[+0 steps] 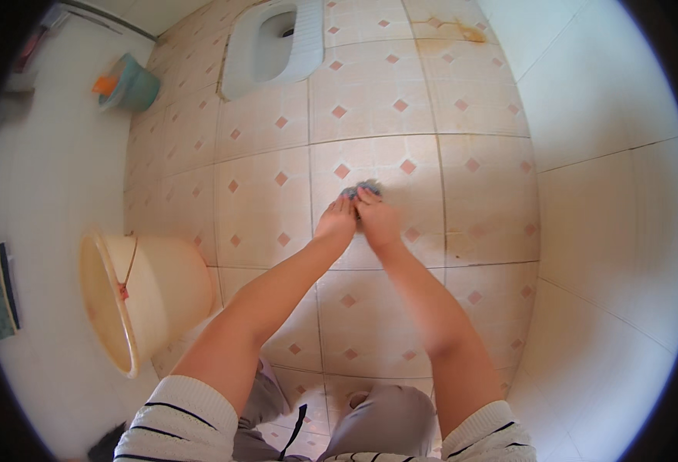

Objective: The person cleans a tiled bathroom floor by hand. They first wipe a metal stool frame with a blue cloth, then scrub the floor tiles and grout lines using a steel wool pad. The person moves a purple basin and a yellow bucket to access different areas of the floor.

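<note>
My left hand point(337, 219) and my right hand point(379, 218) are side by side, low over the tiled floor point(269, 213) in front of me. Between and under their fingertips is a small crumpled grey-blue cloth or scrubbing pad point(372, 185); its exact kind cannot be made out. The right fingers grip its top and the left fingers press against its left side. Most of the cloth is hidden by my hands. Both arms are stretched forward, sleeves pushed up to the elbows.
A cream plastic bucket point(180, 283) with a wire handle stands at left. Farther off are a teal bucket point(139, 86) holding something orange, and a white squat toilet point(243, 69). A brown stain point(470, 33) marks the far right floor. White walls point(593, 219) rise on both sides.
</note>
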### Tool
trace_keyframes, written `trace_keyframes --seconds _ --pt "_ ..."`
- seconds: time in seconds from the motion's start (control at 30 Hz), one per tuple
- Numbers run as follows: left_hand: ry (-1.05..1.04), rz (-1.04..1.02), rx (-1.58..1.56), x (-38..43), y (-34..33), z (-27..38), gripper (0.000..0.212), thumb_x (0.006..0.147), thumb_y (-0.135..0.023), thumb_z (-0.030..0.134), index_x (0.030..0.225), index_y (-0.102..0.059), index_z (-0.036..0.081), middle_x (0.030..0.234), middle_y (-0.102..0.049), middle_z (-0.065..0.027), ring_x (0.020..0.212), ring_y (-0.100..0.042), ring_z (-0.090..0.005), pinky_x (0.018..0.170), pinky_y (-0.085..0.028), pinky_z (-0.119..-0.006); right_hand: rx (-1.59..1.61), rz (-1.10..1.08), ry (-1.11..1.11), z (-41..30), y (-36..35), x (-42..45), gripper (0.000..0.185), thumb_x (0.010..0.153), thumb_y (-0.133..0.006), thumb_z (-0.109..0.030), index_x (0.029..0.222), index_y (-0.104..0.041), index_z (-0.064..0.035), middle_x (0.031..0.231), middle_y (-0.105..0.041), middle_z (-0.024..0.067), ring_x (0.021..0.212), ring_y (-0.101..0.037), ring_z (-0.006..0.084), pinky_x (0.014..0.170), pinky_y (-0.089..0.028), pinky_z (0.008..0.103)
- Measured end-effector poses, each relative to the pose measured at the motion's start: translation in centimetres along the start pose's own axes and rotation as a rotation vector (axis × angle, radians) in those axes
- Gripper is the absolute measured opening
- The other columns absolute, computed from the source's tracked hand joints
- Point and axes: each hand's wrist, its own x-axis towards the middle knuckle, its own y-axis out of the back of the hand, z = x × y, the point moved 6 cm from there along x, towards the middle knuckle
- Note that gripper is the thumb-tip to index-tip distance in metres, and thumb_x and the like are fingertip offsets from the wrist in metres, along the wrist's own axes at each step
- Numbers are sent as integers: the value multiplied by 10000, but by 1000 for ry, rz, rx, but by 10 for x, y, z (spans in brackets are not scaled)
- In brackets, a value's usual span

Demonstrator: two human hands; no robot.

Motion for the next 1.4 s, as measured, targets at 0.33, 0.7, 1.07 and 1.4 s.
trace_keyframes --seconds 0.33,0.7,1.07,1.4 --pt "-313 -145 63 17 31 7 583 838 -570 211 1256 -491 -188 1272 -510 -397 1233 -494 -482 1039 -377 -539 33 52 -33 0 12 5 247 814 -592 -89 1037 -681 -30 1258 -629 123 1140 -618 249 942 -510 386" --pt "-478 -86 -78 41 56 -18 516 817 -548 163 1197 -538 -187 1273 -501 -396 1211 -490 -501 1043 -375 -545 10 -115 -150 1 18 28 313 834 -564 -19 1124 -672 -71 1337 -581 119 1200 -585 253 930 -517 343" --pt "-81 347 -327 219 67 -76 433 808 -556 129 1162 -592 -118 1295 -553 -285 1270 -494 -372 1095 -360 -454 -123 -5 -208 97 36 204 266 761 -611 21 992 -684 -89 1054 -631 84 1014 -582 318 874 -492 415" --pt "-256 305 -273 224 79 -107 284 769 -621 145 1021 -669 23 1131 -657 -128 1103 -579 -251 924 -474 -328 -197 -33 -188 101 32 215 320 752 -585 79 977 -681 -126 969 -611 66 951 -580 314 800 -496 401"
